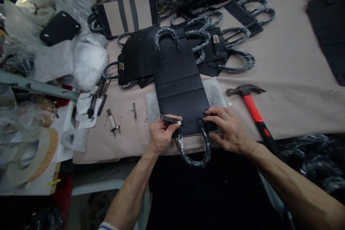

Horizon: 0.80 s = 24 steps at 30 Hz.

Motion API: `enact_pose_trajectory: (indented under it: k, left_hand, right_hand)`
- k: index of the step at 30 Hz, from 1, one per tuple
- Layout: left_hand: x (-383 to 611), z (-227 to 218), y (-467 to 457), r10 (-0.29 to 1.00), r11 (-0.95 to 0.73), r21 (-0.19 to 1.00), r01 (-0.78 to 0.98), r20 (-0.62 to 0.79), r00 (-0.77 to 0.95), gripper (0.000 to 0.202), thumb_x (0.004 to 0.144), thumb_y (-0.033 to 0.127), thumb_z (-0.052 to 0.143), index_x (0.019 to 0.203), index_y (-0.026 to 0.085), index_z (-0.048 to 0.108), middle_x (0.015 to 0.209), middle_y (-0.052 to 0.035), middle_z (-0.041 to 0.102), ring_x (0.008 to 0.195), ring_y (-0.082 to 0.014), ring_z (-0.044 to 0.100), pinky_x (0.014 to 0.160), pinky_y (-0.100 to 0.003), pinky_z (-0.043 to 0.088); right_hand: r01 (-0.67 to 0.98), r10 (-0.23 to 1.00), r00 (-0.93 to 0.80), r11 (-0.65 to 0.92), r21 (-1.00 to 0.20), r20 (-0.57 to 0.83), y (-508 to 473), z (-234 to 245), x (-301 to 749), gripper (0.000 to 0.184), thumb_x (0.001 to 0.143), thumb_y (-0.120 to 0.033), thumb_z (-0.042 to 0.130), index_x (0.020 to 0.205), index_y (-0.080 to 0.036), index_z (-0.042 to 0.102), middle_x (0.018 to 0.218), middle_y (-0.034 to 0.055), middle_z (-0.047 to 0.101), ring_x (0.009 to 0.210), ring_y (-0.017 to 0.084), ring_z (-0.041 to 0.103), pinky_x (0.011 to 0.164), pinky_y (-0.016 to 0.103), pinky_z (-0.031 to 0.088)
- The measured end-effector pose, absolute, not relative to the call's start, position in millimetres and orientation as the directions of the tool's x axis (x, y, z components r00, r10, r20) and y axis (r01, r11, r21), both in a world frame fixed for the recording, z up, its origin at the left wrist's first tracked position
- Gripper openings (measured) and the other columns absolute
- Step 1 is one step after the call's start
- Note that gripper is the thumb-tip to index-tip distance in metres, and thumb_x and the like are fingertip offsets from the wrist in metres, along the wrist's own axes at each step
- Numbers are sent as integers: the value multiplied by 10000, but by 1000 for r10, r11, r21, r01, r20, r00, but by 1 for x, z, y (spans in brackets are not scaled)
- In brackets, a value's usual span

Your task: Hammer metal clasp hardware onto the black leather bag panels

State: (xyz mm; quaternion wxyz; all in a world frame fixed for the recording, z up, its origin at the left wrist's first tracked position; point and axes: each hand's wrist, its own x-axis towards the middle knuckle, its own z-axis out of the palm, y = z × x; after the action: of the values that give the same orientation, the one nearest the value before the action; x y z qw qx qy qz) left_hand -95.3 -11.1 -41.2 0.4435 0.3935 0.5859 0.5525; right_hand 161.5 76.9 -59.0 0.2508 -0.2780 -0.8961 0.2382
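Observation:
A black bag panel [179,82] lies lengthwise in front of me, with a plastic-wrapped handle at each end. The near handle [195,163] hangs over the table edge. My left hand [163,133] is closed in a pinch on a small black strip [168,119], beside the left foot of that handle; a small whitish bit shows at the thumb tip. At the panel's near right corner, my right hand [229,127] grips the edge, fingertips by the handle's right foot and thumb lower down. A pale slab [214,91] lies under the panel.
A claw hammer [252,106] with a red and black grip lies right. Metal punches [134,112] and a tool [111,120] lie left. Black bag pieces [134,57] with wrapped handles pile up behind, near a striped bag [128,12]. Clear plastic [54,0] crowds the left.

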Motion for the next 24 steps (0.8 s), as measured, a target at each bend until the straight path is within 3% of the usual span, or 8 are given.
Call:
enact_pose_trajectory:
  k: [24]
  left_hand:
    - [-90,-45,-11,965,49,984,173,-3,-262,138,845,162,724,976,183,761,1002,-57,810,943,-205,771,907,-324,627]
  right_hand:
    - [373,633,-700,719,-586,332,77,-58,160,368,909,-446,579,1186,-214,645,1284,143,616,1191,349,558,1003,549,443]
